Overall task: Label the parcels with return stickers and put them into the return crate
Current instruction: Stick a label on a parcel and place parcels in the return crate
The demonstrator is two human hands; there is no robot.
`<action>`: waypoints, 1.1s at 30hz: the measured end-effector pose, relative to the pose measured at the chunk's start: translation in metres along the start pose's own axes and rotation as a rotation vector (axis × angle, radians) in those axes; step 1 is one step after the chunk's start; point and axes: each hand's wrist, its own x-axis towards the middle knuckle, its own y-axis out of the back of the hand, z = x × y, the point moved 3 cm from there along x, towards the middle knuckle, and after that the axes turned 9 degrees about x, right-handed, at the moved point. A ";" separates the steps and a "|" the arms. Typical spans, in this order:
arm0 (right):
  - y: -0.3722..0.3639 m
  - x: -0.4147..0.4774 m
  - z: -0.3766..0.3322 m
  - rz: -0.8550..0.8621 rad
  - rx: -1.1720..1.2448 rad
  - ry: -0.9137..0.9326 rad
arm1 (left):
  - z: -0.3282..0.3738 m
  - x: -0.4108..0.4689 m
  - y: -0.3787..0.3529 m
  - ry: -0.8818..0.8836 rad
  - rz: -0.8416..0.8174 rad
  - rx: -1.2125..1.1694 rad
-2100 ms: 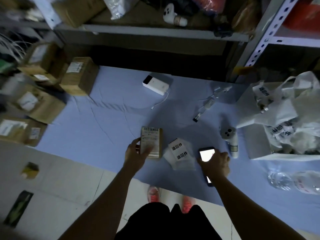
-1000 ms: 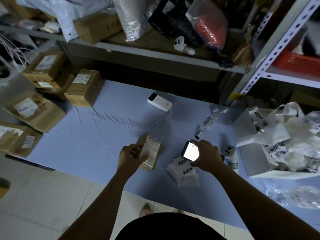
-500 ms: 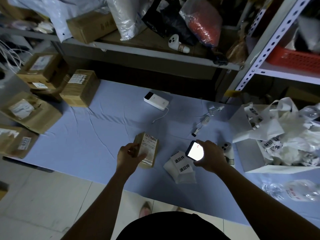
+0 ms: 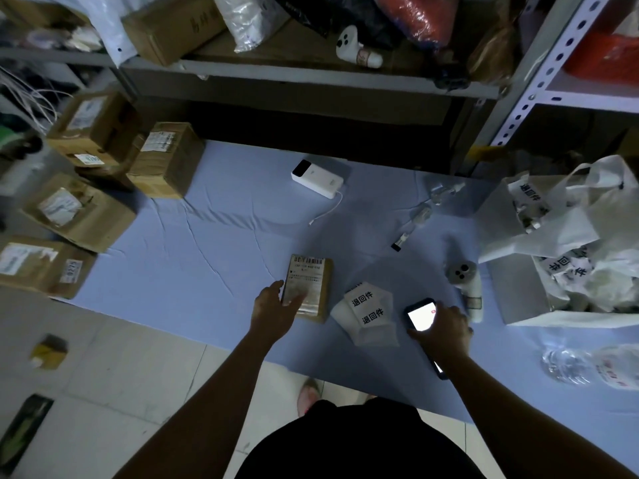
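A small brown parcel (image 4: 311, 285) with a barcode label lies flat on the blue sheet (image 4: 207, 243). My left hand (image 4: 273, 309) grips its near left corner, thumb at the edge and fingers on the label. To its right lies a white stack of return stickers (image 4: 368, 314) printed with black characters. My right hand (image 4: 446, 328) holds a phone (image 4: 420, 318) with a lit screen down on the sheet, right of the stickers. The white return crate (image 4: 518, 295) stands at the right, filled with white stickered bags (image 4: 567, 267).
Several cardboard parcels (image 4: 162, 160) are piled along the sheet's left edge. A white power bank (image 4: 316, 179) with a cable lies at the back. A white handheld scanner (image 4: 466, 281) lies beside the crate, a water bottle (image 4: 587, 369) at the near right. Metal shelving (image 4: 311, 74) stands behind.
The parcel, held tilted up in my left hand, now lies flat on the sheet. My right hand has lowered the phone from above the stickers down to their right.
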 end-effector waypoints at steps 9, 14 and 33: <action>-0.014 -0.004 -0.050 -0.096 0.203 0.488 | 0.015 -0.007 0.004 0.009 0.084 0.159; 0.007 0.000 -0.082 -0.243 0.585 0.311 | 0.050 -0.024 0.014 -0.145 0.270 0.272; 0.026 -0.028 -0.103 -0.362 0.905 0.357 | 0.096 -0.038 -0.031 -0.487 0.065 0.169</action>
